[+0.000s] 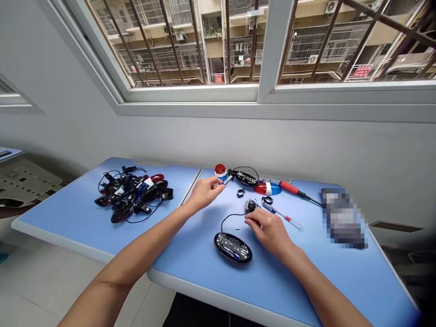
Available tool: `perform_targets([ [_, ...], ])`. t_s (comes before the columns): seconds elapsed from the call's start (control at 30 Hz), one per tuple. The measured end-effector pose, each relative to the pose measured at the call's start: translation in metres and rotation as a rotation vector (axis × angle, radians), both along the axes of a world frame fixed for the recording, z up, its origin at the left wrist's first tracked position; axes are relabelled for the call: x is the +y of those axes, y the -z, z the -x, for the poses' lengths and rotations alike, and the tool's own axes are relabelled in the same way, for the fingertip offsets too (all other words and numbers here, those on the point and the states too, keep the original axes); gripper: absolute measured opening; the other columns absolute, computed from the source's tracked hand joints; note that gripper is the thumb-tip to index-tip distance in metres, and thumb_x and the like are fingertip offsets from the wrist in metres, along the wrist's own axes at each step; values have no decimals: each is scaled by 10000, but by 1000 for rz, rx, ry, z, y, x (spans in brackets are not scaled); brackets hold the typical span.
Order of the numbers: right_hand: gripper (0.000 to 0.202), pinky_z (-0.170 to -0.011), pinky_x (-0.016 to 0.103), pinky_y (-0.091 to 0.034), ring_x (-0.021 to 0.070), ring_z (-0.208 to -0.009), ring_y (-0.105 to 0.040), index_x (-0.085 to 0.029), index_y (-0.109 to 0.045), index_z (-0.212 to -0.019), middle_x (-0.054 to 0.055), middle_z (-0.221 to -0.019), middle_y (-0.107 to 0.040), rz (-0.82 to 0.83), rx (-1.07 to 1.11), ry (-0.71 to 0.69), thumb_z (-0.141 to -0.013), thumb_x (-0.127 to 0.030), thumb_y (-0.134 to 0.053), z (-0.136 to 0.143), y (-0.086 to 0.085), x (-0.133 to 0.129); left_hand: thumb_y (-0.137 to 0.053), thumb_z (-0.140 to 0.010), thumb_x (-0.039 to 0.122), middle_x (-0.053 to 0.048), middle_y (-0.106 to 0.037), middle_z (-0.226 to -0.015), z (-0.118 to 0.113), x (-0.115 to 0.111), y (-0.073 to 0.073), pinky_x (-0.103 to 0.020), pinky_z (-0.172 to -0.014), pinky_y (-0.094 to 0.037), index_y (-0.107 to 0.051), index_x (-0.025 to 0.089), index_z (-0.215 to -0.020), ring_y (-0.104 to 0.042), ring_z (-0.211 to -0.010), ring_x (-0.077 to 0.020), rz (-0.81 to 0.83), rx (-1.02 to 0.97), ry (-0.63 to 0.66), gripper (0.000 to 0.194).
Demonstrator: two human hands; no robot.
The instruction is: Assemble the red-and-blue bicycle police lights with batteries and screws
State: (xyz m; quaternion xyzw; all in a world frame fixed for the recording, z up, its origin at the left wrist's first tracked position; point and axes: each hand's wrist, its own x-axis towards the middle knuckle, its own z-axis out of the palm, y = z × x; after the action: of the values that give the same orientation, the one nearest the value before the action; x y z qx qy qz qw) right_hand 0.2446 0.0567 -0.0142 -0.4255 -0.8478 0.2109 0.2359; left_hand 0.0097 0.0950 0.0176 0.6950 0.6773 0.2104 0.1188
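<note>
My left hand pinches a slim silver and blue battery near the back of the table. My right hand is closed at thumb and forefinger, just below a small grey and black switch unit; anything in its fingertips is too small to make out. A black cable runs from that unit to an opened oval black housing, which shows a circuit board and a blue battery. A tiny screw lies between housing and right hand. Another opened black housing lies behind the hands.
Behind are a red domed lens, a red-white-blue cover and a red-handled screwdriver. Black clamps and a blue pen-like screwdriver lie nearer. A pile of corded lights covers part of the left table; a blurred object sits right.
</note>
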Motion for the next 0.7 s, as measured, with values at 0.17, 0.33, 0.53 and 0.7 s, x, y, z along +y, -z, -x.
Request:
perform_targets([
  [0.17, 252, -567, 258, -463, 165, -777, -607, -228, -661, -1128, 50, -918, -660, 151, 511, -9, -925, -339, -563, 11, -16, -19, -578, -865, 322, 66, -476, -529, -23, -68, -20, -188, -468, -296, -660, 151, -873, -383, -460, -71, -18, -486, 314, 189],
  [0.33, 201, -541, 251, -455, 166, -816, -609, -237, -701, -979, 66, -1040, -645, 245, 653, 53, -918, -380, -573, 12, -22, -25, -619, -861, 264, 59, -508, -539, -33, -74, -21, -196, -511, -329, -697, 144, -920, -414, -484, -73, 58, -534, 485, 154],
  [0.53, 296, -509, 250, -434, 131, -646, -574, -195, -612, -1069, 55, -861, -686, 592, 668, 48, -903, -435, -560, 6, -28, -17, -742, -785, 493, -50, -667, -1012, 17, -52, -17, -262, -728, -440, -640, 211, -1142, -591, -844, -180, 225, -211, 796, 466],
  [0.7, 412, -545, 256, -413, 121, -606, -563, -179, -513, -1179, 30, -767, -696, 800, 581, 38, -858, -423, -603, 7, -32, -14, -687, -806, 580, -74, -640, -1082, 22, -61, 5, -305, -789, -442, -580, 211, -1183, -580, -976, -236, 194, -172, 910, 538],
])
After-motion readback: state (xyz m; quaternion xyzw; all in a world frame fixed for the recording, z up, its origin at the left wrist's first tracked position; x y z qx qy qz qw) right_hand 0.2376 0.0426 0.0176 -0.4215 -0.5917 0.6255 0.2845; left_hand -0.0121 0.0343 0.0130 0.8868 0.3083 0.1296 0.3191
